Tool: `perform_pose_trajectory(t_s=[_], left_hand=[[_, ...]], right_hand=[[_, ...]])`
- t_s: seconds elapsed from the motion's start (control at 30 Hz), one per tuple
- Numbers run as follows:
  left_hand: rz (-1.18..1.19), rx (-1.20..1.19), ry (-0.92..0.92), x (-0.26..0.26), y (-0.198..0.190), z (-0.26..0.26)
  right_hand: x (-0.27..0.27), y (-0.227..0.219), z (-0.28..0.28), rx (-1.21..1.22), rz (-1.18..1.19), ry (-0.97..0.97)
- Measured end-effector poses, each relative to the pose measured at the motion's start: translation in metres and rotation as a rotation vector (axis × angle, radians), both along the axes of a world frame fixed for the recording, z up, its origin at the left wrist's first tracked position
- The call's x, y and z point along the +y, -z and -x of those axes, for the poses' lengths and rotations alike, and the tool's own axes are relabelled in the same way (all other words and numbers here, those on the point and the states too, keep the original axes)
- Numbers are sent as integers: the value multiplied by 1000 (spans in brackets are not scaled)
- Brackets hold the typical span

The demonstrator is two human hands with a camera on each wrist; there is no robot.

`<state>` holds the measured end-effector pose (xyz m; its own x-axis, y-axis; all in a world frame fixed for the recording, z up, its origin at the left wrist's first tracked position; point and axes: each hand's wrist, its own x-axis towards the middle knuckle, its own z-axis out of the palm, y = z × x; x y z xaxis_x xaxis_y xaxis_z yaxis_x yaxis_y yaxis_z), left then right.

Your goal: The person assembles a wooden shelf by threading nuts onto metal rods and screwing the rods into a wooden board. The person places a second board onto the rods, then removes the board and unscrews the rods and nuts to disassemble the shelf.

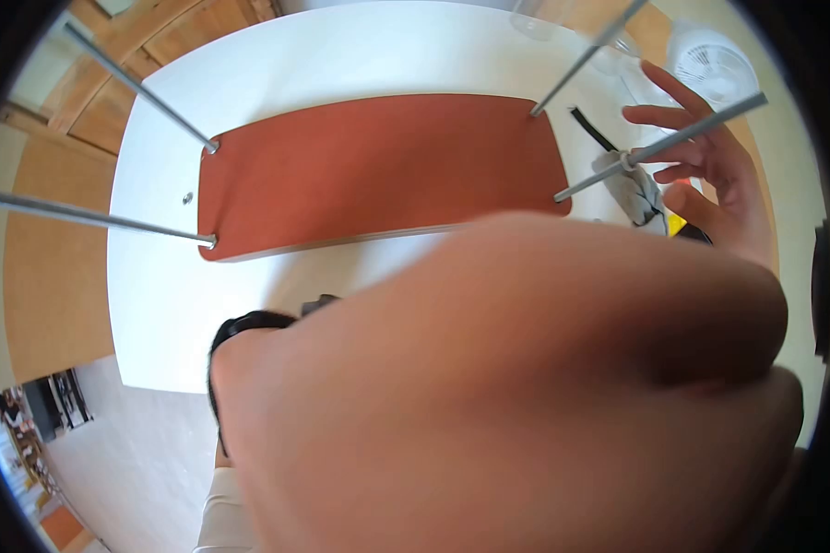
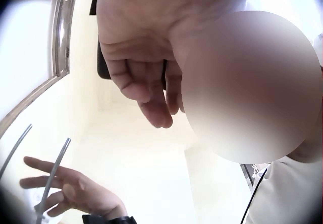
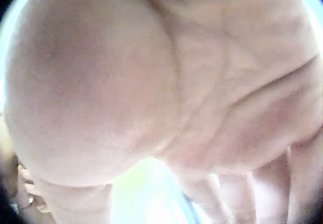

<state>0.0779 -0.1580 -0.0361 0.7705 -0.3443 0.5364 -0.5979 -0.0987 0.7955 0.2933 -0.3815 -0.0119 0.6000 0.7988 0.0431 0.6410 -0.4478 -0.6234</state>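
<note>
Large and blurred, my left hand is raised close to the head camera, a black strap around its wrist. In the left wrist view its fingers hang loosely curled beside a black device, which they partly hide. My right hand is at the far right with fingers spread, beside a metal leg that overlaps it in the head view. Its palm fills the right wrist view, with nothing held. A reddish-brown board lies with several such legs pointing up.
The board lies on a white table. Near my right hand are a grey cloth-like item, a black strip and something yellow. A white fan stands at the back right. A small metal piece lies left of the board.
</note>
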Motion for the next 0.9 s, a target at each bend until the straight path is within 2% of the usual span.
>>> perform_pose_trajectory(t_s=[0.03,0.2,0.23,0.3,0.37,0.47,0.5,0.53,0.63,0.7,0.77,0.83,0.87,0.9], left_hand=[[-34,-14,-2,0,-3,0],[-179,-72,-17,8,-26,-11],[-213,-89,-15,8,-29,-13],[-275,-127,-12,7,-37,-20],[-350,-169,-30,5,-46,-24],[-472,-236,-72,-6,-52,-30],[-512,-257,-87,-8,-64,-26],[-526,-281,-79,-16,-55,-25],[64,-197,-426,-30,2,-58],[-114,-31,-533,-28,0,-78],[-104,-7,-579,-27,24,-106],[-241,209,-570,-25,34,-119],[-254,205,-569,-27,44,-124],[-167,229,-499,-28,56,-130]], right_hand=[[0,-4,2,16,108,75],[5,6,-11,29,-202,-124],[6,3,-13,20,-204,-102],[5,-9,-17,124,15,-91],[2,-13,-16,149,49,-32],[-2,2,-16,95,-182,-56],[-4,1,-17,86,-192,-49],[-7,-1,-9,127,-151,-56],[-10,-9,-8,171,-90,-54],[-16,-14,-11,194,-80,-33],[-19,-2,-16,111,-177,-47],[-25,5,-23,31,-280,-51],[-27,6,-28,-2,-326,-94],[-29,7,-33,-34,-370,-137]])
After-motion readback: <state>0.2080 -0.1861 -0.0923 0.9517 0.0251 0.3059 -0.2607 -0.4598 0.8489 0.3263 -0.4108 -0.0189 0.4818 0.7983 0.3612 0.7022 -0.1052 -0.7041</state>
